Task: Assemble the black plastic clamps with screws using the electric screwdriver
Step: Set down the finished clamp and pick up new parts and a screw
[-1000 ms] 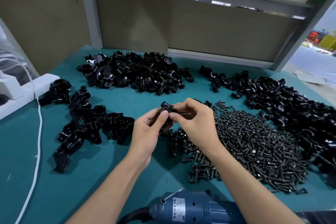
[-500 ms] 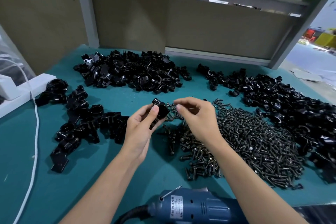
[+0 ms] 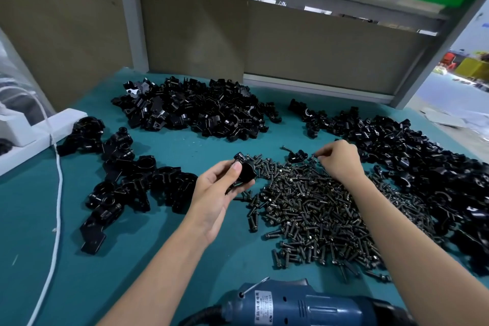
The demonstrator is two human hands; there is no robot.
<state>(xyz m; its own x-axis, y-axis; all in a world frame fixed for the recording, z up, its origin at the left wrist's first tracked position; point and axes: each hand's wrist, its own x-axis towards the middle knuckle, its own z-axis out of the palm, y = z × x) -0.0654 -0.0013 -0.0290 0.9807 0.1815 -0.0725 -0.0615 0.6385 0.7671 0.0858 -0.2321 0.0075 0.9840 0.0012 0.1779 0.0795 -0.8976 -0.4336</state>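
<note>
Parted from its partner, the right hand has left the clamp and reached to the far edge of the screws. At the left, a white power cable trails over the teal table mat beside a cluster of finished black plastic clamps, so a fair batch looks done. The left hand curls round one black plastic clamp, held above the mat beside the heap of dark metal screws. The blue electric screwdriver lies untouched at the near edge. The right hand pinches what looks like a single screw. The large pile of loose black clamp halves on the right suggests most of the work remains
</note>
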